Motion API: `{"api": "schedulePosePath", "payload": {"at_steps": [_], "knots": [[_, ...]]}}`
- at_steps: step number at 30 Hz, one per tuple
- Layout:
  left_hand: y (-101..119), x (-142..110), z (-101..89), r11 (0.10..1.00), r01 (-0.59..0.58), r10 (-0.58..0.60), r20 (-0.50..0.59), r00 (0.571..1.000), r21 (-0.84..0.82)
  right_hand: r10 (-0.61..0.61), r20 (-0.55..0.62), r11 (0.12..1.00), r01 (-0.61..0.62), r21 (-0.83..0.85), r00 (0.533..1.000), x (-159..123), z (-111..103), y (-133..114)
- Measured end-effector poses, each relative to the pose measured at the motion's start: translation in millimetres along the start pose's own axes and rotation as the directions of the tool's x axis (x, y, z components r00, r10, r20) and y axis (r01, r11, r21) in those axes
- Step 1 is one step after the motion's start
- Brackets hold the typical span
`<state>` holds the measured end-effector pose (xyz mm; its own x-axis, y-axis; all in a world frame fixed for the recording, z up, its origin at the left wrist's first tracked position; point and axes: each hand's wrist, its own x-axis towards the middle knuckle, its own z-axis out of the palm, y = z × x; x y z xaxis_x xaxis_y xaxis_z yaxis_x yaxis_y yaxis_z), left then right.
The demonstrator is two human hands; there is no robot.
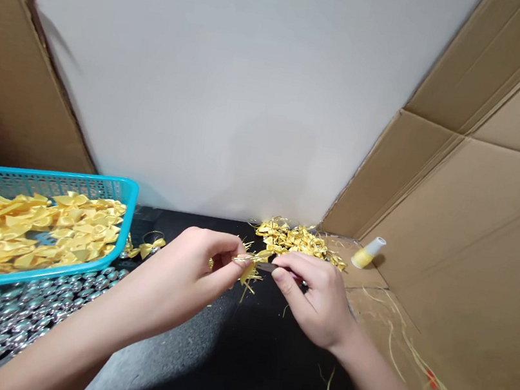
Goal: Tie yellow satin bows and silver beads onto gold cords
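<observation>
My left hand (205,262) is closed, pinching a yellow ribbon bow (248,273) with gold cord between thumb and fingertips. From my closed right hand (316,295) a small dark-bladed tool (265,266) points left and meets the bow's cord. Most of the tool is hidden by the fingers, so its exact kind does not show. Cut bits of gold cord (249,286) lie on the black tabletop (283,368) under the hands. Just behind my right hand is a pile of yellow bows with gold cord loops (295,236).
A blue plastic basket (126,221) of yellow bows stands at left, with rows of shiny silver oval pieces (22,316) before it. Beside the basket lies a loose bow (152,247). A white-and-yellow cone spool (368,253) stands right, near stray threads (406,344). Cardboard walls (497,211) flank the table.
</observation>
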<state>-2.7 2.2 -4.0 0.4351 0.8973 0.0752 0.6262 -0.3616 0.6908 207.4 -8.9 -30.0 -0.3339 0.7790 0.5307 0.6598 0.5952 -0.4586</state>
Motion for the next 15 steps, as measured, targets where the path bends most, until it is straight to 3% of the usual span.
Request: {"api": "schedulePosePath", "payload": {"at_steps": [12,15], "knots": [[-3.5,-0.9,0.7,1.0,-0.026,0.026,-0.005,1.0,-0.012,0.015,0.013,1.0,-0.015,-0.007,1.0,0.1,-2.0,-2.3],[-4.0,1.2,-0.7,0.999,-0.009,0.008,-0.018,1.0,-0.042,-0.006,0.08,1.0,0.007,-0.005,0.997,-4.6,-1.8,1.4]]}}
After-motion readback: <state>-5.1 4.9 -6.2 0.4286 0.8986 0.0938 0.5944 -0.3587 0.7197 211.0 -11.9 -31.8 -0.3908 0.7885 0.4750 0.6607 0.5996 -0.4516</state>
